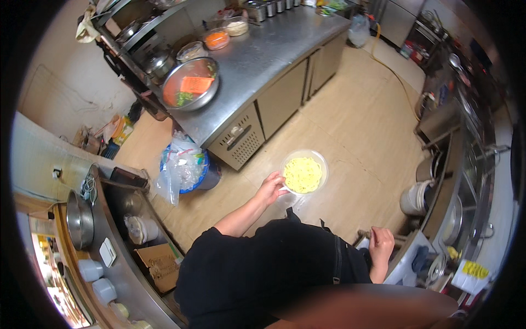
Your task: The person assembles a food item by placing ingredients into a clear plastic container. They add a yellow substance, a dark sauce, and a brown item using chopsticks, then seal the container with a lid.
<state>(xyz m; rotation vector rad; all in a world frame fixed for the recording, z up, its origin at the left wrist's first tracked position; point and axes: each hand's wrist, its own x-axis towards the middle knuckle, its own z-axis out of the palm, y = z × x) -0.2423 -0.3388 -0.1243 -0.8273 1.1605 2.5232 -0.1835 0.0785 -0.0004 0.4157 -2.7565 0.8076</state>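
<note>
Out in front of my body, my left hand grips the rim of a clear round bowl, its thumb at the near left edge. Pale yellow, noodle-like strands fill the bowl, which is held above the floor. At my right side, apart from the bowl, my right hand is curled into a loose fist with nothing showing in it. A steel table edge lies close beyond that hand.
A steel counter runs across the far side, bearing a large metal bowl with an orange basket. Below its corner stands a blue bin lined with plastic bags. A shelf unit flanks me left; stove equipment and buckets line the right.
</note>
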